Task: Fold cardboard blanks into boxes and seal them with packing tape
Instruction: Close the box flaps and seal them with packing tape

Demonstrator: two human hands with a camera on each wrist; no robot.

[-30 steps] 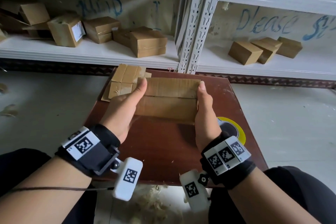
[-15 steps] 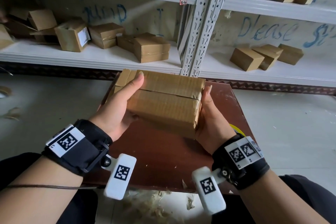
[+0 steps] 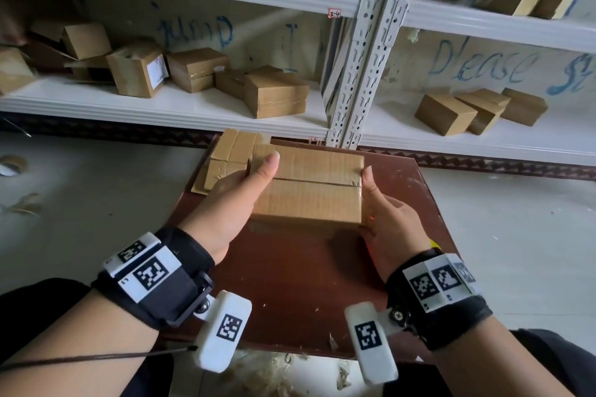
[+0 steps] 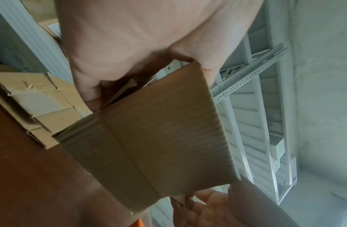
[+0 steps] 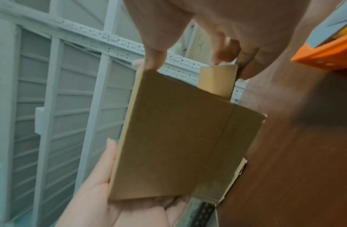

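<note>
White metal shelving (image 3: 200,108) runs across the back, carrying scattered finished boxes (image 3: 274,95), with blue writing on the wall behind. Below it stands the reddish-brown worktop (image 3: 290,271), and at its far left corner lies a stack of flat cardboard blanks (image 3: 225,159). The cardboard box (image 3: 306,188) is held over the middle of the worktop (whether it touches the surface is unclear), its top flaps meeting at a centre seam. The left hand (image 3: 232,200) has its grip around the box's left end, thumb on top; the right hand (image 3: 383,213) grasps the right end, fingers tucked at the end flap.
</note>
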